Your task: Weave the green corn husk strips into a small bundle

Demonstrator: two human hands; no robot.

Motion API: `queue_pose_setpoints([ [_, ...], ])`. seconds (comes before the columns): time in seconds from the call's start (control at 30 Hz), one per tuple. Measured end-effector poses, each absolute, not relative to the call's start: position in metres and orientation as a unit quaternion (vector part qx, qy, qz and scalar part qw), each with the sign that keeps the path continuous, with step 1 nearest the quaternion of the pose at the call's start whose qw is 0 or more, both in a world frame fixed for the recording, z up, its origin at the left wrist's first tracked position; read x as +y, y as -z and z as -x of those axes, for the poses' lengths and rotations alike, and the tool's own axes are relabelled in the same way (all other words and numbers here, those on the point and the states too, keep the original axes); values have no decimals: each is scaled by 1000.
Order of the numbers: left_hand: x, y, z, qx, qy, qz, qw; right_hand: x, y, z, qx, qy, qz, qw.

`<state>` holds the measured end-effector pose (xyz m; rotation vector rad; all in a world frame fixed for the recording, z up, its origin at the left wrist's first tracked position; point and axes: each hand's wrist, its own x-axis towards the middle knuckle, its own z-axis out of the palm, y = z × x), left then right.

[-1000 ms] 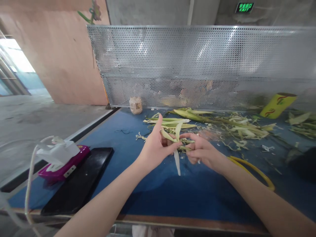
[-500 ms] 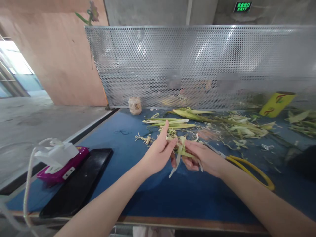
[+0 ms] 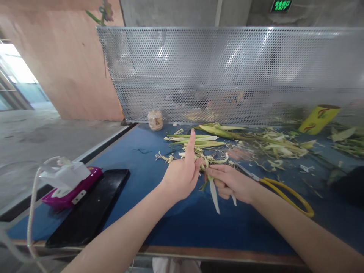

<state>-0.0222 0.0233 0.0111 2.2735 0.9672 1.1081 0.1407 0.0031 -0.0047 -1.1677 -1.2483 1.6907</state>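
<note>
Between my two hands, above the blue tabletop [image 3: 182,227], is a small bundle of pale green leaf strips [image 3: 214,195] with ends hanging down. My left hand [image 3: 179,177] is closed on the bundle's left side, one digit pointing straight up; its other fingertips are partly hidden. From the right, my right hand [image 3: 234,182] pinches the strips between thumb and fingers. Small knotted plant pieces [image 3: 168,157] lie just beyond my left hand. Scissors with yellow handles [image 3: 295,191] rest beside my right wrist, their blades pointing toward the scraps.
Long green leaves [image 3: 199,139], a thick stalk [image 3: 227,133] and a scrap heap [image 3: 284,146] lie behind my hands. A yellow cylinder [image 3: 320,119] and a jar [image 3: 155,120] stand by the perforated metal screen [image 3: 199,68]. At left are a black slab [image 3: 88,212] and purple power strip [image 3: 85,189].
My left hand has turned, its raised digit now more upright. My right hand has shifted slightly, and the hanging leaf strip has swung to the right and downward.
</note>
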Motion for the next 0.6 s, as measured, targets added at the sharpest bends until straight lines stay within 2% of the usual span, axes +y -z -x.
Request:
queue_pose_setpoints([
  [0.1, 25, -10, 23, 363, -379, -823, 219, 5, 7, -141, -497, -646, 438, 380],
  [0.33, 25, -4, 18, 353, -331, -799, 356, 8, 7, -143, -495, -630, 393, 451],
  [0.43, 25, -2, 16, 345, -322, -788, 395, 6, 6, -144, -526, -607, 393, 447],
  [0.6, 27, -2, 18, 353, -320, -784, 399, 5, 4, -147, -596, -524, 450, 409],
])
